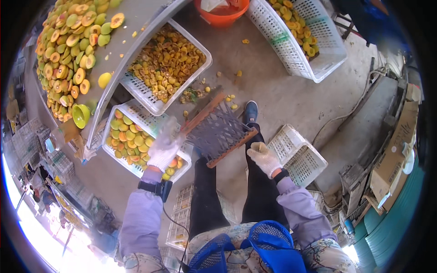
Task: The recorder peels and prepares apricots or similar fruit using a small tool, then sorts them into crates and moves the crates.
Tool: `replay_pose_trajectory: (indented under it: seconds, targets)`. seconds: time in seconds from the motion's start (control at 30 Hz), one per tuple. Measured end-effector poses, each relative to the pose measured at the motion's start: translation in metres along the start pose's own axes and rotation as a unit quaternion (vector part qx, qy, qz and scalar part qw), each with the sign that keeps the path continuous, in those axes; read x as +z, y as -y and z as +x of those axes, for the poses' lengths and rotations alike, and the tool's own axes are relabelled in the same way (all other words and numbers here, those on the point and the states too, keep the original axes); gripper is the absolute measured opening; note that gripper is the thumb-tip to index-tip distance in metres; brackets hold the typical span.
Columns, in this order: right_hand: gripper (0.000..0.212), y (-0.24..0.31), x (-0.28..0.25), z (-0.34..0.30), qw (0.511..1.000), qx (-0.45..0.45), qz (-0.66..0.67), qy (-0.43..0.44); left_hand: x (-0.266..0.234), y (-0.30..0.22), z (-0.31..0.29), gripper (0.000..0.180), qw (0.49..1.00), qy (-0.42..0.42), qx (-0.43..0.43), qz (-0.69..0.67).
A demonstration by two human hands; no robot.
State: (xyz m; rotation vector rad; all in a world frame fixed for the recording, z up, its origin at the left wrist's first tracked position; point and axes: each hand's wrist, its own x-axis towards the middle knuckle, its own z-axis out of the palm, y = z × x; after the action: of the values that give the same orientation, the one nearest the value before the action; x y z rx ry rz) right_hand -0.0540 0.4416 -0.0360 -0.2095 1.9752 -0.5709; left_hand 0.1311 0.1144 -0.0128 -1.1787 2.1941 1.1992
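Concrete floor (273, 98) surrounds the brown wooden-framed stool with a dark woven-strap seat (221, 132), located in front of your legs; a grey desk (132, 22) stands beyond its left side. Expect a fairly light item, stiff at the wooden rails (233, 148) and yielding at the seat: take hold by the rails. Your white-gloved right hand (264, 159) is curled closed near it, nothing visible inside. Your white-gloved left hand (163, 152), left of the stool, is blurred; grip or contact cannot be determined. It partly hides a white perforated plastic crate of yellow-green fruit (139, 114). The stool's underframe is indiscernible.
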Motion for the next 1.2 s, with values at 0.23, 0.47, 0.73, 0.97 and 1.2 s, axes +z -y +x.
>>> replay_pose_trajectory:
  seconds: [0.23,0.47,0.73,0.97,1.2]
  targets:
    - [0.035,-0.064,-0.093,0.05,0.993,0.105,0.059,-0.01,-0.086,-0.074,0.135,0.085,0.942,-0.252,-0.007,0.223]
    - [0.031,-0.074,-0.129,0.083,0.987,0.147,0.058,-0.014,-0.152,-0.112,0.23,0.085,0.946,-0.152,-0.116,0.26]
    - [0.039,0.031,-0.066,0.146,0.982,-0.12,-0.063,0.132,-0.174,-0.055,0.265,0.073,0.86,-0.206,0.075,0.462]
    - [0.056,0.125,-0.002,0.209,0.975,-0.015,-0.088,0.202,-0.171,-0.053,0.271,0.06,0.851,-0.267,0.206,0.403]
    - [0.063,0.12,-0.006,0.231,0.96,0.05,-0.125,0.247,-0.162,-0.051,0.269,0.064,0.86,-0.271,0.262,0.345]
